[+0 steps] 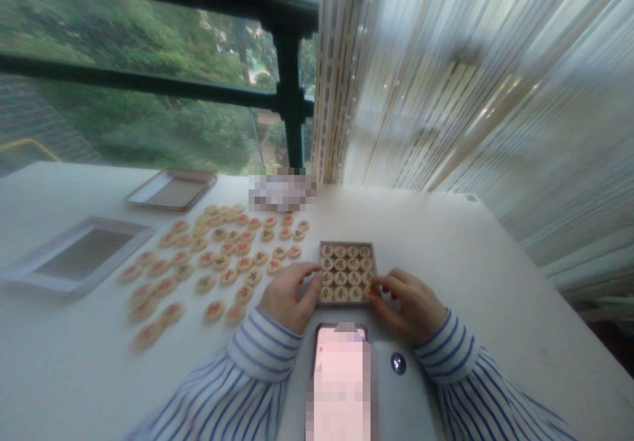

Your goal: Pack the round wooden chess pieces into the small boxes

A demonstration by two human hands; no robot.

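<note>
A small square wooden box [372,256] sits on the white table [470,263] in front of me, filled with round wooden chess discs [345,264] in rows. My left hand [290,296] rests against the box's left side, fingers curled along its edge. My right hand [411,302] holds the box's front right corner, thumb and fingers pinched at a disc there. Several loose discs [218,259] with red and dark characters lie spread on the table to the left of the box.
Two shallow rectangular trays or lids lie at the left: one near [74,256], one farther back [171,189]. A phone [341,375] stands just below my hands. A window with a dark frame and striped curtains are behind the table.
</note>
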